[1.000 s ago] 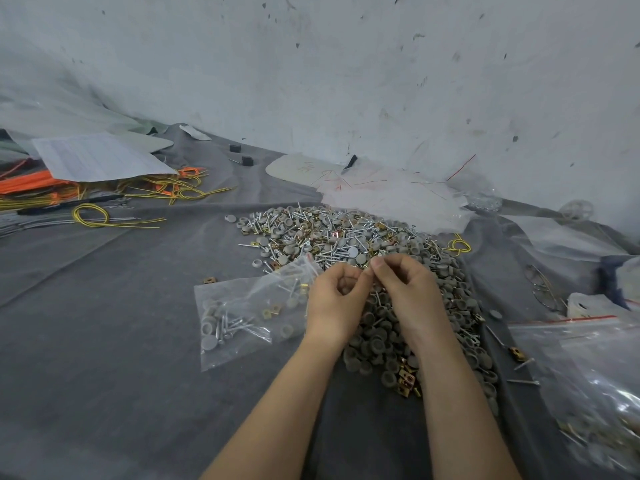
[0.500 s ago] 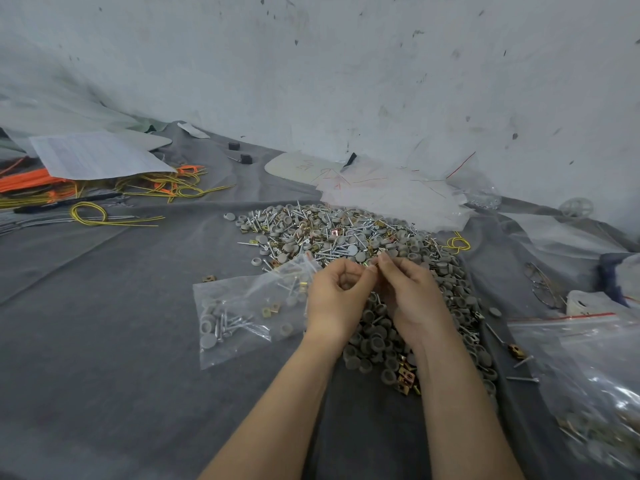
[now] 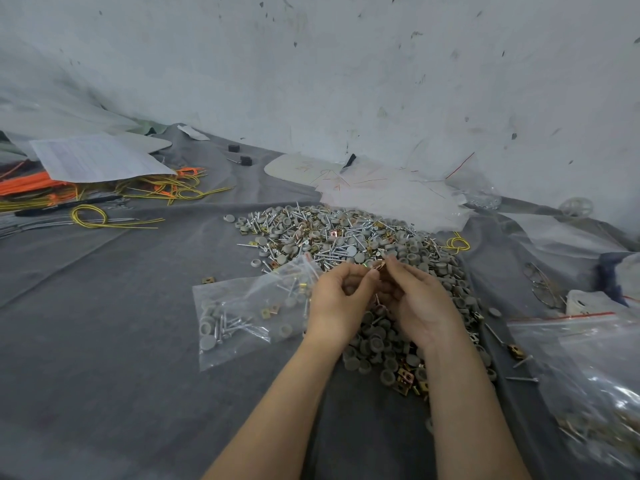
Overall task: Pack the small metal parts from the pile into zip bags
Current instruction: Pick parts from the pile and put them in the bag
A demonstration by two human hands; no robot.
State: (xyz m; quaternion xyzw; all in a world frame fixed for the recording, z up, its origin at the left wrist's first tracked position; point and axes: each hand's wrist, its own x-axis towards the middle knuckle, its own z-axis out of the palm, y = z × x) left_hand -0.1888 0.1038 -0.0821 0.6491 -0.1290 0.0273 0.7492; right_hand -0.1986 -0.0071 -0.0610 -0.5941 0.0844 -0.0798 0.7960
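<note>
A pile of small metal parts (image 3: 349,237), screws, grey round caps and brass clips, lies on the grey cloth. Both hands hover over its near side. My right hand (image 3: 419,303) pinches a small brass clip (image 3: 379,265) at its fingertips. My left hand (image 3: 337,301) touches the same clip with thumb and forefinger, fingers curled. A clear zip bag (image 3: 242,313) holding a few screws, caps and clips lies just left of my left hand; whether that hand holds its mouth is hidden.
A larger red-striped zip bag (image 3: 588,368) with parts lies at the right. Yellow and orange wires (image 3: 104,195) and a paper sheet (image 3: 93,157) sit far left. Empty plastic bags (image 3: 391,199) lie behind the pile, against the white wall.
Both hands stayed over the pile's near side, shifting slightly. The fingertips have drawn together on a brass clip that now shows between them.
</note>
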